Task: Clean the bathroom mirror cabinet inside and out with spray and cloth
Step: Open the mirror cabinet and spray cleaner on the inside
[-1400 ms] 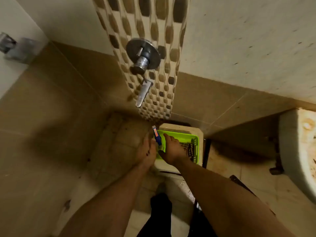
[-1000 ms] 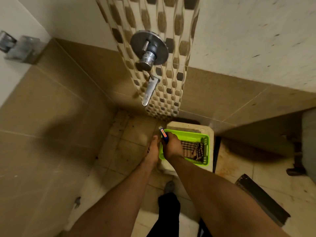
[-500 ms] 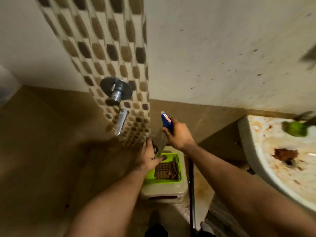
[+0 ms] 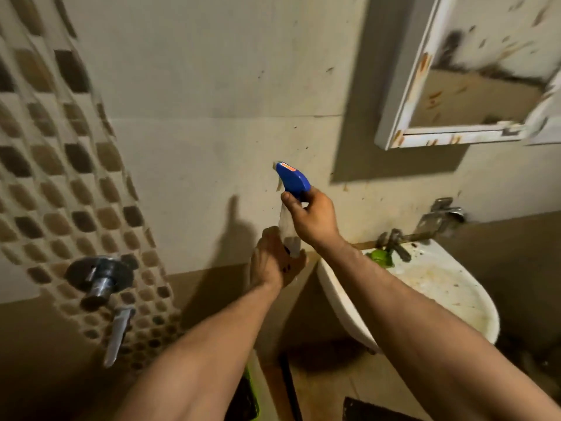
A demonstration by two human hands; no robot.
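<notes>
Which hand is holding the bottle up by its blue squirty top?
The right hand: it grips the spray bottle at the neck, just under the blue head. The left hand is lower, holding the bottle's clear bottom end.

Dim, warm light from the upper right. I see the mirror cabinet (image 4: 449, 138) throw a hard shadow down-left on the wall (image 4: 212, 86). The tile strip (image 4: 60, 177) bows with lens distortion. Motion blur smears the cabinet's right edge.

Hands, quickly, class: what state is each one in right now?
Left hand: closed, fingers curled round the base of the spray bottle.
Right hand: closed, gripping the same bottle's neck below its blue head.
</notes>
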